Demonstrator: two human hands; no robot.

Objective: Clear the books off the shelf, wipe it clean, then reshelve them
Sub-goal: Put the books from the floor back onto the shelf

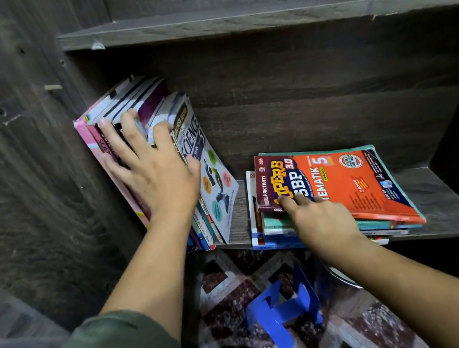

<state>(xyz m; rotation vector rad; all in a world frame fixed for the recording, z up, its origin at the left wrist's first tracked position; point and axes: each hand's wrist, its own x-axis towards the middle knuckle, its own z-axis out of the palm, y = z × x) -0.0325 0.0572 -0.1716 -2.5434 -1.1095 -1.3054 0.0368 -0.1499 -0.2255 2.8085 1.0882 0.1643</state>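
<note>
**Inspector:** Check the left end of the shelf [447, 196].

**Operator:** Checked. Against the side wall [38, 176], a row of upright books [118, 107], tilted leftward, long axis bottom to top. At the right end of that row, a science book [214, 182], leaning on its neighbours. Flat on the spines and top edges, the left hand [153, 168], fingers straight and spread apart, pressing. Nothing clamped.

**Inspector:** Confirm the gap.

**Operator:** Bare strip of board between row and next load. No contact between the two.

**Inspector:** Check right of the gap.

**Operator:** Lying flat, a stack of books [274, 227], with an orange workbook [355, 182] on top. Long side apparently along the shelf front, and near edges at or just past the lip. At the near left corner, the right hand [319, 219], fingertips on the orange cover. Thumb hidden, so gripped or merely touched: cannot tell.

**Inspector:** Nearer hand per load?

**Operator:** Left for the row, right for the stack. Both already in contact, no crossing needed.

**Inspector:** Below the shelf?

**Operator:** A blue bookend [283, 311] on the patterned floor [372, 332], between the forearms.

**Inspector:** Recommended move?

**Operator:** Judged only: draw the stack straight toward the body. Brace the row against toppling rightward into the gap.
</note>
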